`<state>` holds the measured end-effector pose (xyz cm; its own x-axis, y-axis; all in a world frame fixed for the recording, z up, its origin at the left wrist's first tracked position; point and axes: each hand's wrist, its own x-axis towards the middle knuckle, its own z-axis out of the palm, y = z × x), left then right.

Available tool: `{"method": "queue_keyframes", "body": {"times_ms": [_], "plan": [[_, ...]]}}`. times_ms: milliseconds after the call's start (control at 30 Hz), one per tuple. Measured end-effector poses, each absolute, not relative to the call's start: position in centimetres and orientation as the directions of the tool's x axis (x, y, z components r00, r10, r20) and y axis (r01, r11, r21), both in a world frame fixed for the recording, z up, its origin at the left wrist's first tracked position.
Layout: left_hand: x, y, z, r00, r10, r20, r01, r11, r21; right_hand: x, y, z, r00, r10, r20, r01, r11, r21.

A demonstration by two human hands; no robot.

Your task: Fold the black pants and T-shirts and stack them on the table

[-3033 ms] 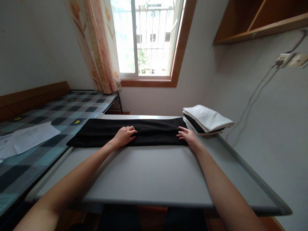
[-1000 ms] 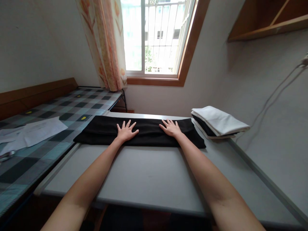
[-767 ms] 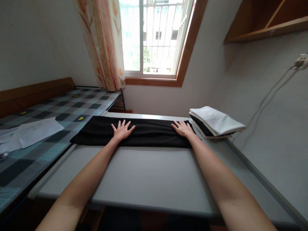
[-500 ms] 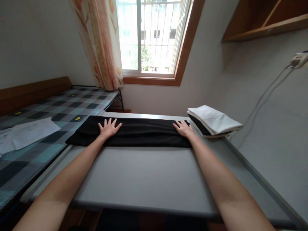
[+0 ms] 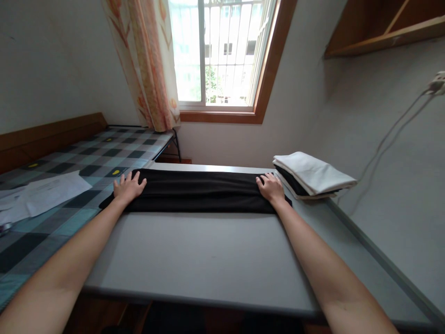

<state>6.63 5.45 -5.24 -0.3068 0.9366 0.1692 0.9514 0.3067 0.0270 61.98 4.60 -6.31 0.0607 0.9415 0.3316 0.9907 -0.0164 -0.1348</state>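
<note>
Moved since the earlier frame: left hand (image 5: pixel 129 188), from nearer mid-length of the folded black cloth (image 5: pixel 201 189) out towards its left end; right hand (image 5: pixel 272 187), near the right end, little changed

Main item: the cloth, one, flat on the grey surface (image 5: pixel 208 255), long axis left to right, directly beneath both palms — each hand nearest its own end

Grip, both: palms down, left fingers apart, right fingers closer together, nothing seen clamped

Adjacent: stack of folded white and black cloths (image 5: pixel 314 174), just beside the right end

Hidden: parts of both ends, behind hands and wrists; fold layers we cannot count

Cut off: small shiny object (image 5: pixel 5 228) by the papers (image 5: pixel 52 192) on the checked bed (image 5: pixel 139 146) — we cannot identify it
</note>
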Motion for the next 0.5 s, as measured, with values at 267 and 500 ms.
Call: {"method": "queue_keyframes", "body": {"times_ms": [267,500], "plan": [[7.1,4.8,-6.1,-0.179,0.891,0.418,0.981,0.193,0.008,58.2,0.2,-6.6,-0.206,0.888,0.411,0.968,0.246,-0.046],[7.3,4.1,-5.7,-0.114,0.881,0.459,0.988,0.15,-0.041,57.4,-0.7,-7.0,-0.215,0.95,0.225,0.961,0.247,-0.125]]}}
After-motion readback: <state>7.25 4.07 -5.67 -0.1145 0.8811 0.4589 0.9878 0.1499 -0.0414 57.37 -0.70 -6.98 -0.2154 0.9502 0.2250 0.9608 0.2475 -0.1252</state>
